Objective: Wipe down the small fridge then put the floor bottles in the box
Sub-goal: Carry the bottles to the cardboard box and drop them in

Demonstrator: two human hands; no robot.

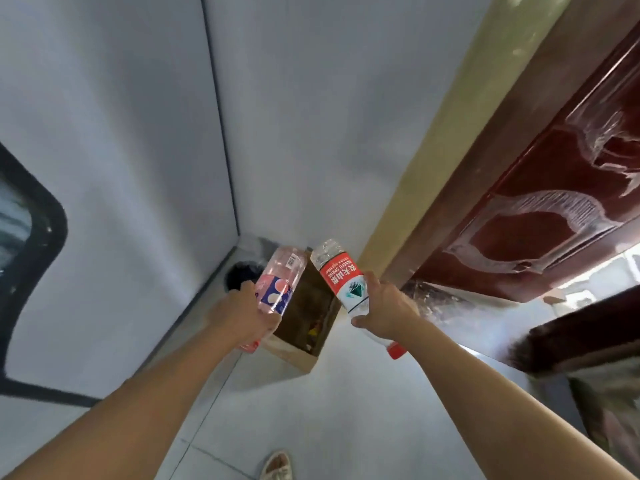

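Observation:
My left hand grips a clear bottle with a pink and blue label, its pink cap toward me and its base pointing away. My right hand grips a clear water bottle with a red and white label, red cap toward me. Both bottles hang over an open brown cardboard box that stands on the floor in the corner. Several small items lie inside the box. The small fridge is not in view.
A round black bin stands in the corner left of the box. White walls close the left and back. A dark red door stands open on the right. My shoe shows at the bottom on the pale tile floor.

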